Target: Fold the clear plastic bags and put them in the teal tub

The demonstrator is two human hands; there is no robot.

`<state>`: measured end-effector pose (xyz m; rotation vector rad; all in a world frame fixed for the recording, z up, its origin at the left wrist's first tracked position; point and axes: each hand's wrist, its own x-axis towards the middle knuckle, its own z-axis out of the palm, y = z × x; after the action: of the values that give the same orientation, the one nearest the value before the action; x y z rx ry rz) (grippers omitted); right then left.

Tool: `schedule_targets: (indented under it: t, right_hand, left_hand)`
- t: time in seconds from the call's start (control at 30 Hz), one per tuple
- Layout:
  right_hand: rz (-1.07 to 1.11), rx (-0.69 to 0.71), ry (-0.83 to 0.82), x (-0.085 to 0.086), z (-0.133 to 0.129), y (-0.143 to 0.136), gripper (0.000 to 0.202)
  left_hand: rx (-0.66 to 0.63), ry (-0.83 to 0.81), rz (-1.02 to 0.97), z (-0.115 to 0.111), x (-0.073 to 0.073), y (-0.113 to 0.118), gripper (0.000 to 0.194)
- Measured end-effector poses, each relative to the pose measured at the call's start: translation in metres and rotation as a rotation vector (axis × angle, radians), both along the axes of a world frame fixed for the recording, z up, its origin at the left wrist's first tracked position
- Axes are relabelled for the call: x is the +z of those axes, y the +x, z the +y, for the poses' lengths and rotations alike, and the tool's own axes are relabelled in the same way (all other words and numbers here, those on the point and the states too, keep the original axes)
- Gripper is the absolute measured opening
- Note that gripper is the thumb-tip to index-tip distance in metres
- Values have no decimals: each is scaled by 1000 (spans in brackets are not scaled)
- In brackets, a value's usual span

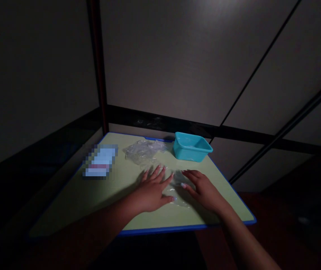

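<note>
My left hand [155, 191] lies flat with its fingers spread, over a clear plastic bag [179, 193] on the table. My right hand [203, 189] is at the right side of that bag, fingers stretched out and thumb apart, with the fingertips near or on the plastic. The bag is thin and see-through, and part of it is hidden under the hands. Beyond my left hand lies a crumpled heap of clear plastic [143, 150], which looks like more bags. I cannot tell whether the heap and the bag touch.
A turquoise plastic basket [192, 153] stands at the table's back right corner. At the left edge is a blurred-out flat rectangle [100, 163]. The pale yellow table [149, 221] has a blue rim, and cabinet panels [163, 67] rise behind it.
</note>
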<state>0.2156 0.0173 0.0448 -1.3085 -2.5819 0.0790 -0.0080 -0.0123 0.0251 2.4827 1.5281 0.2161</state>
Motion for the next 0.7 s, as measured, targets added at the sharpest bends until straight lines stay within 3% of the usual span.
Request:
schedule_targets:
  t: [0.1, 0.2, 0.3, 0.4, 0.53, 0.7]
  right_hand:
    - [114, 80, -124, 2, 42, -20, 34]
    - [104, 52, -297, -7, 79, -39, 32]
    - [79, -53, -300, -18, 101, -55, 35]
    - [35, -87, -212, -28, 106, -64, 40]
    - [-23, -55, -70, -35, 103, -66, 44]
    - [-2, -25, -92, -37, 101, -69, 43]
  left_hand:
    - [176, 129, -14, 17, 0, -9, 72]
    - [195, 102, -20, 35, -3, -22, 65]
    - [192, 141, -10, 49, -6, -34, 57]
    - [250, 114, 14, 59, -11, -45, 57]
    - [317, -21, 93, 68, -21, -58, 71]
    - [409, -22, 141, 78, -23, -63, 72]
